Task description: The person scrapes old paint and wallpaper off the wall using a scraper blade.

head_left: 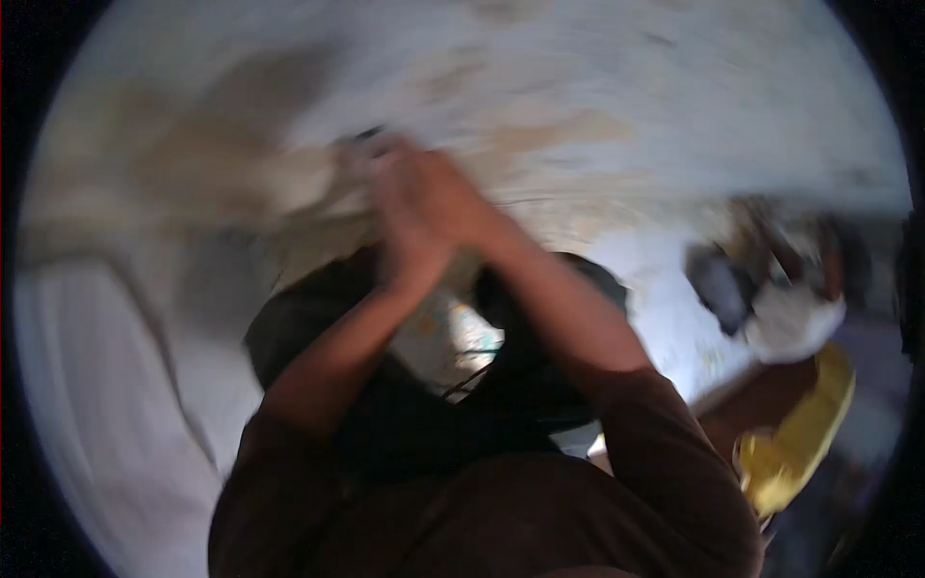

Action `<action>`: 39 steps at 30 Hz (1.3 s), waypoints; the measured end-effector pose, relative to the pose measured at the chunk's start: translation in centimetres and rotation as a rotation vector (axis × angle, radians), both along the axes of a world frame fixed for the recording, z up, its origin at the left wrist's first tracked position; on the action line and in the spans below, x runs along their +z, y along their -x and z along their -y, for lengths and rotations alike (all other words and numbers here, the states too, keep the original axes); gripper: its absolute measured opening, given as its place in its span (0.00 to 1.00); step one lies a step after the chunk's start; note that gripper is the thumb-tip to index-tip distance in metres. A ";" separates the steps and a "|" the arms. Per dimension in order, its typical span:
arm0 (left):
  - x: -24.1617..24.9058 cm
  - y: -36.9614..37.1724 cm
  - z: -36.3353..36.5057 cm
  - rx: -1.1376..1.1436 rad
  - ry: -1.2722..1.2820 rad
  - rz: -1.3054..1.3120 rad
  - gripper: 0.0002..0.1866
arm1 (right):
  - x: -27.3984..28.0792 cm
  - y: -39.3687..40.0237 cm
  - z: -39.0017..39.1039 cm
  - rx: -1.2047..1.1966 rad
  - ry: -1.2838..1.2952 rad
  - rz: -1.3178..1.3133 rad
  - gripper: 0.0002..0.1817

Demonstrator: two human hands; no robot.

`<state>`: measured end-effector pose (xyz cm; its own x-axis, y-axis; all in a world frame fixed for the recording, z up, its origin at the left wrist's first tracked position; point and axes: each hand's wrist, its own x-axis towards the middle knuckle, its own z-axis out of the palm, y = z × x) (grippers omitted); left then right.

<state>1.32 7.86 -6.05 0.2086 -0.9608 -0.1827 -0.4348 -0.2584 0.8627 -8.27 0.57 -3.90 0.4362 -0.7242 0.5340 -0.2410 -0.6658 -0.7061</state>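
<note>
My left hand [407,226] and my right hand [438,193] are pressed together in front of me, over the lower edge of a pale, stained surface [540,87]. Motion blurs both. Just past the fingertips is a small grey and dark thing [366,140], too smeared to name. Whether the fingers hold it cannot be made out, and the palms are hidden.
Pale cloth or sheeting [96,385] lies at the left. To the right are a dark rounded item [721,287], a white bundle [795,323] and a yellow item [795,433]. My dark-clothed legs [318,308] are bent below my hands.
</note>
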 end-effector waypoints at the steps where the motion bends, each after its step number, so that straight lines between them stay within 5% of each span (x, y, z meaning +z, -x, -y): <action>1: 0.9 0.3 0.2 0.091 0.101 0.022 0.40 | 2.5 0.5 -0.4 0.001 -0.284 -0.023 0.17; 6: 3.2 1.8 2.3 0.183 0.721 0.037 0.45 | 5.9 -0.5 -1.0 0.079 -0.401 0.112 0.17; 9: 4.0 0.4 1.4 0.047 0.580 0.200 0.59 | 5.2 -1.1 -0.9 0.091 -0.505 0.170 0.17; 19: 1.6 -1.4 2.0 0.062 0.603 0.210 0.50 | 4.7 -3.1 -0.5 -0.048 -0.219 -0.190 0.15; 28: 1.3 -1.5 1.6 -0.002 0.647 0.265 0.50 | 4.7 -3.3 -1.5 -0.071 -0.194 0.074 0.11; 31: 1.6 -1.1 2.2 0.034 0.588 0.139 0.52 | 4.3 -2.8 -0.5 -0.108 -0.237 -0.051 0.11; 33: 1.1 -1.0 2.8 0.081 0.682 0.373 0.49 | 4.1 -3.5 0.1 -0.077 -0.203 -0.056 0.11; 37: 1.5 -2.0 1.8 0.047 0.625 0.325 0.49 | 4.7 -3.9 -0.8 -0.063 -0.201 -0.156 0.12; 39: 1.7 -2.1 1.5 0.014 0.642 0.287 0.48 | 4.9 -3.9 -1.6 -0.082 -0.217 -0.029 0.12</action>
